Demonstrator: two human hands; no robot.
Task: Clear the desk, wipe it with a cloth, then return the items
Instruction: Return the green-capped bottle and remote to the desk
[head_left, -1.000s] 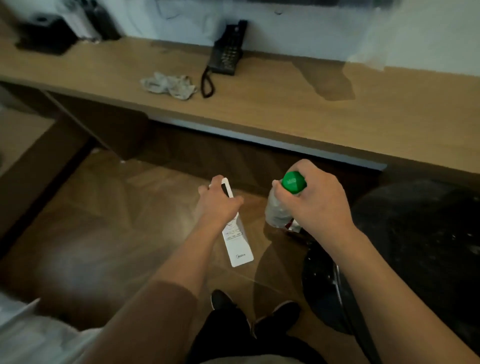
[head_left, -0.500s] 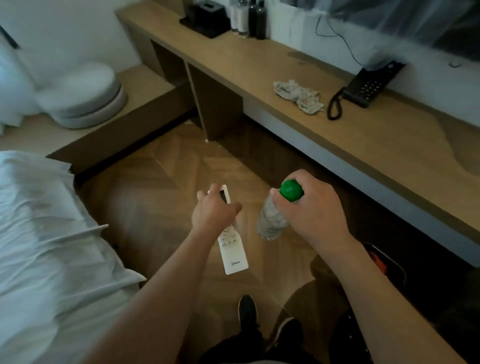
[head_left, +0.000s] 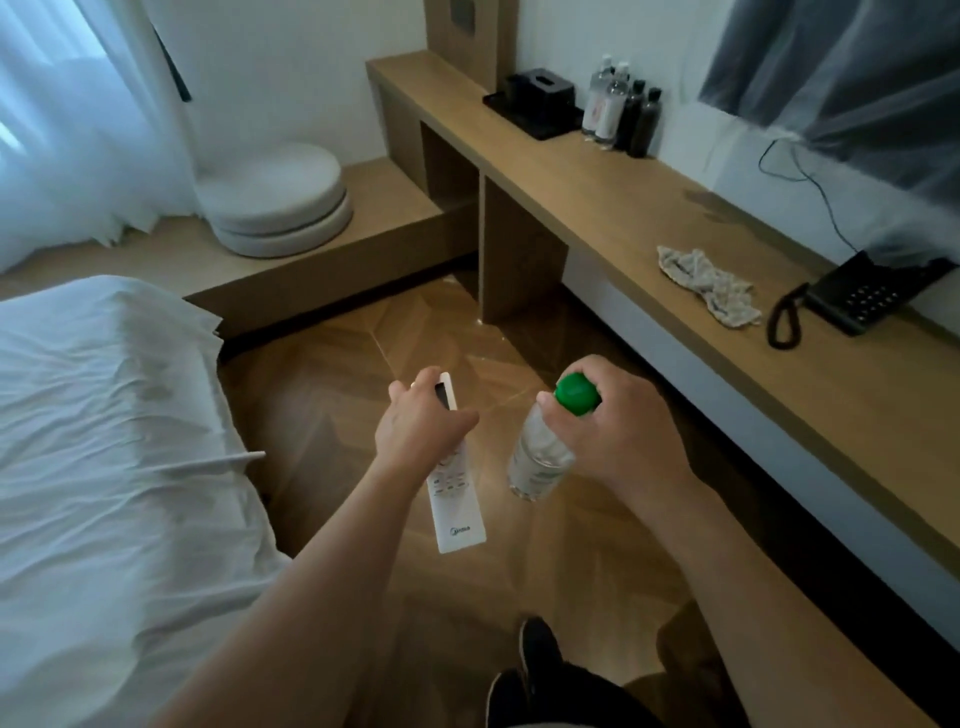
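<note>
The remote (head_left: 456, 496) was in the left hand (head_left: 415, 431), which was closed around its upper half, and the bottle (head_left: 540, 452) hung from the right hand (head_left: 618, 441), whose fingers were clamped around the neck just under the green cap (head_left: 576, 395); both things were over the floor (head_left: 332, 395), between the bed (head_left: 104, 441) and the desk (head_left: 613, 208). I thought the bottle could slip, because it was held only at the top and its clear plastic looked smooth and perhaps wet. The remote, a long flat white bar of hard plastic, stuck out far below the hand, so it could tip out or knock something when put down. If either was dropped on the bed, the soft wrinkled sheet could let it roll. On the desk, of pale wood with a matt top, the cloth (head_left: 706, 283) lay crumpled beside the black phone (head_left: 862, 296) and its curly cord, near a dark patch that looked damp. Further along stood a black tray (head_left: 535, 111) and several small bottles (head_left: 621, 111).
</note>
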